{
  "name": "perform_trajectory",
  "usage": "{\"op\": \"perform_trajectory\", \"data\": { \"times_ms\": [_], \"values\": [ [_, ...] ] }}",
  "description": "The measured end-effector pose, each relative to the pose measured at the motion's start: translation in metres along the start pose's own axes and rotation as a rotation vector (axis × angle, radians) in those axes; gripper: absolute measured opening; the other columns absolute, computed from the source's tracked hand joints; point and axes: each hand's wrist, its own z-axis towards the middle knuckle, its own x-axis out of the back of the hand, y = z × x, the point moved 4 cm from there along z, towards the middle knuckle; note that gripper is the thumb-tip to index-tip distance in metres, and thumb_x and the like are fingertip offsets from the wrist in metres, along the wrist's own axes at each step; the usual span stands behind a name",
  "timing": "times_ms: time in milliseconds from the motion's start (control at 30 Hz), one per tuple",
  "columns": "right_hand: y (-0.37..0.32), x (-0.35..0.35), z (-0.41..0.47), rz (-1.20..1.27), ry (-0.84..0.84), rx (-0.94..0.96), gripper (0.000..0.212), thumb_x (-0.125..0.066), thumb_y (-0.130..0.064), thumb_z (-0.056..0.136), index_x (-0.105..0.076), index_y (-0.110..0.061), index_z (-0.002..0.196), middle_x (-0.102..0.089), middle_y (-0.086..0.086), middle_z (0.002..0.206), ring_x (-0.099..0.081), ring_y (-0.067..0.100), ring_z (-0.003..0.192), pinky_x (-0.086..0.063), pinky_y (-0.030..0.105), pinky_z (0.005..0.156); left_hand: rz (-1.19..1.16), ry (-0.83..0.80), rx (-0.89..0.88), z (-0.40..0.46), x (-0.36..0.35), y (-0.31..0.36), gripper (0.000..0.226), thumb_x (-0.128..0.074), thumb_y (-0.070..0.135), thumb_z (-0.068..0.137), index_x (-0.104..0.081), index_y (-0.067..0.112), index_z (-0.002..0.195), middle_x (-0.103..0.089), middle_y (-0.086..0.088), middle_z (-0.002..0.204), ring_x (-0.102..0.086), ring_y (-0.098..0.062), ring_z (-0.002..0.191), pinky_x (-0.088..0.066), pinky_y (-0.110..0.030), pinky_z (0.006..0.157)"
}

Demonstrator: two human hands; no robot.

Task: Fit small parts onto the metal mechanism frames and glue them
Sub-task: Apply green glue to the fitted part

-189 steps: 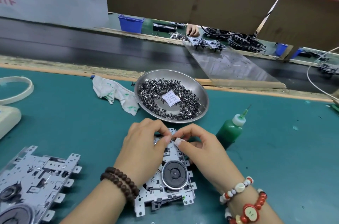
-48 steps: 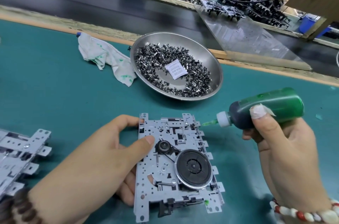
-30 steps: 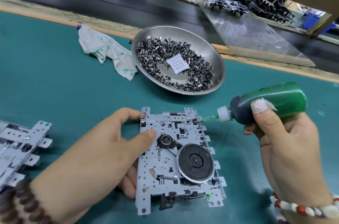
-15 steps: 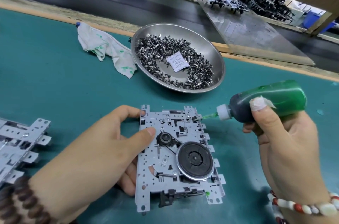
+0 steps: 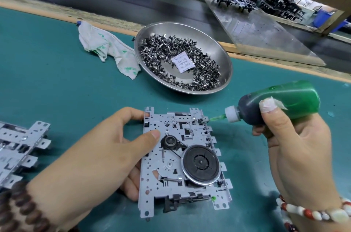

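My left hand [image 5: 98,157] is gripping the metal frame [image 5: 182,157] by its left edge: the thumb is pressing on the top face, the index finger is curling around the far left corner, and other fingers are showing under the near left side. My right hand [image 5: 296,148] is grasping the green glue bottle [image 5: 277,102], which is lying almost flat and pointing left. Its thin green nozzle [image 5: 216,118] is touching the far right corner of the frame. My right thumb tip is wearing a piece of white tape.

The frame is lying on the green worktop [image 5: 47,89] between my hands. It is a grey stamped plate with many small holes and side tabs. It is carrying a big black wheel [image 5: 201,164], a small black pulley [image 5: 170,142] and a thin belt joining them. A green glue dot [image 5: 213,198] is sitting at the near right corner.

Further away, a steel bowl [image 5: 220,49] is holding many small metal parts [image 5: 161,51] and a white packet [image 5: 182,64]. A white cloth [image 5: 108,49] with green stains is lying just beside it. Another frame [image 5: 19,148] is lying at the left.
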Motion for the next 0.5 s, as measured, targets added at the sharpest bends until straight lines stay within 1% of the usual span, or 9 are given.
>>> {"op": "perform_trajectory", "data": {
  "times_ms": [367,433,500],
  "values": [
    [0.0022,0.0010,0.0001,-0.018,0.017,-0.007,0.036,-0.068,-0.054,0.072,-0.065,-0.021,0.088,-0.070,-0.003,0.084,-0.063,0.014,0.077,-0.046,0.018,0.056,-0.005,-0.005,-0.009,0.0003,-0.0004,-0.0002,0.015,-0.059,0.027,0.077,-0.055,0.030,0.090,-0.062,-0.023,0.050,-0.042,-0.020,0.023,-0.032,-0.018,0.024],
    [0.0018,0.0007,-0.0001,-0.021,0.016,-0.005,0.037,-0.068,-0.054,0.072,-0.065,-0.021,0.088,-0.070,-0.003,0.084,-0.063,0.015,0.077,-0.046,0.018,0.057,0.001,-0.005,-0.009,0.0000,-0.0003,0.0001,0.012,-0.059,0.027,0.077,-0.056,0.031,0.087,-0.061,-0.024,0.050,-0.042,-0.020,0.023,-0.032,-0.018,0.024],
    [0.0013,0.0006,-0.0003,-0.015,0.015,0.002,0.031,-0.067,-0.053,0.072,-0.067,-0.025,0.086,-0.070,-0.007,0.082,-0.063,0.011,0.076,-0.046,0.017,0.056,-0.006,-0.007,-0.011,-0.0004,-0.0012,0.0010,0.008,-0.060,0.027,0.075,-0.059,0.035,0.077,-0.061,-0.024,0.050,-0.043,-0.020,0.023,-0.032,-0.018,0.024]
  ]
}}
